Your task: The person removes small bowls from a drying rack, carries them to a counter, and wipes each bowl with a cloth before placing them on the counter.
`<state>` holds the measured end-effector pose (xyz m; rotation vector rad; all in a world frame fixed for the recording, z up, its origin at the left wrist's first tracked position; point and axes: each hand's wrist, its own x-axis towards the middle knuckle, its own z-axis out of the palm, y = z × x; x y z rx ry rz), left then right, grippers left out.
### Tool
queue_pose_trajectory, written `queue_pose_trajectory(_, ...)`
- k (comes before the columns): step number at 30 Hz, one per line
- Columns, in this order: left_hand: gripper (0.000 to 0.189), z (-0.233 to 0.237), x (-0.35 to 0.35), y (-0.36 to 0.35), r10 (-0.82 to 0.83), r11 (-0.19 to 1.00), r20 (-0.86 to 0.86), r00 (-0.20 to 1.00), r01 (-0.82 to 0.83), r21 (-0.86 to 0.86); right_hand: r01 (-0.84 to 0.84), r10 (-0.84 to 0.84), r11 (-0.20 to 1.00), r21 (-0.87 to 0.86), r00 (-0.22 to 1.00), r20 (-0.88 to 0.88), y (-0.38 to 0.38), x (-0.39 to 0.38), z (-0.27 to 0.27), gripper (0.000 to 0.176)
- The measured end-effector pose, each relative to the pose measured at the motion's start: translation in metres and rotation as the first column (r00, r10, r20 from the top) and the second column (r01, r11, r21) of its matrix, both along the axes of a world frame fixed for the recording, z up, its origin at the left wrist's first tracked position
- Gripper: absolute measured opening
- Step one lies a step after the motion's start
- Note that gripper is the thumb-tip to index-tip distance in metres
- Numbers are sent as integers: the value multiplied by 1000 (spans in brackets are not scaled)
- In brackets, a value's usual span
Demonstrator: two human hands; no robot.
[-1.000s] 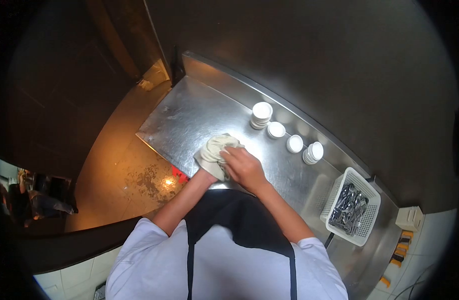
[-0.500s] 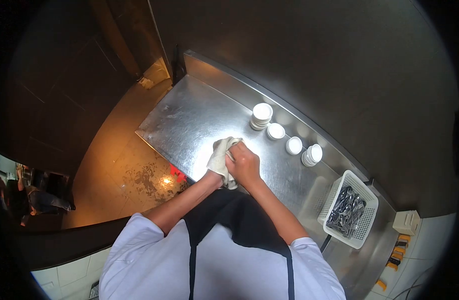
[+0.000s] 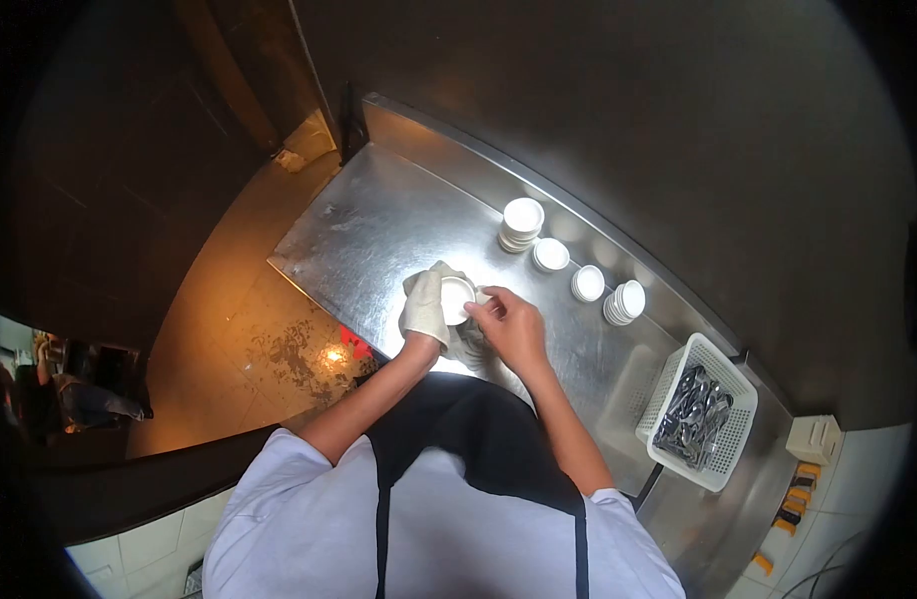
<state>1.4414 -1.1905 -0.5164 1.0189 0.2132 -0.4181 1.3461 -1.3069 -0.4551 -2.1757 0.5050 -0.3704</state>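
Note:
A pale cloth [image 3: 425,307] covers my left hand [image 3: 424,337], whose fingers are mostly hidden under it. Through the cloth, that hand holds a small white dish [image 3: 456,299], its round inside facing up. At the dish's right edge, my right hand [image 3: 511,324] pinches a fold of the cloth between thumb and fingers. The grip is partly hidden. Part of the cloth hangs below the dish, over the steel counter [image 3: 368,215].
Stacks of white dishes [image 3: 521,222] line the counter's raised back edge, running rightward. A white perforated basket [image 3: 743,424] with metal cutlery [image 3: 694,417] stands at the right. Another person [image 3: 91,401] is at far left, beyond a wet patch of floor.
My right hand has drawn back to the right from its closed position over the cloth. The white dish, hidden before, now shows inside the cloth.

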Motion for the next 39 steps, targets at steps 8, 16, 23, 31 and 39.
queue_pose_trajectory(8,28,3,15,2,-277,948,-175,945,238,-212,141,-156,772,620,987,-30,-33,-8,-70,14)
queue_pose_trajectory(16,29,30,7,18,-268,953,-178,947,233,-192,471,-636,523,710,770,-43,-137,10,-121,20)
queue_pose_trajectory(23,35,5,13,18,-318,915,-267,910,221,-338,612,-624,763,-208,781,8,-156,0,-112,34)
queue_pose_trajectory(31,34,-1,12,11,-397,894,-324,859,283,-347,524,-598,758,-388,796,-95,-157,-38,-121,30)
queue_pose_trajectory(39,38,-2,12,4,-529,812,-300,794,370,-452,445,-435,895,-25,884,172,-97,-30,-58,25)
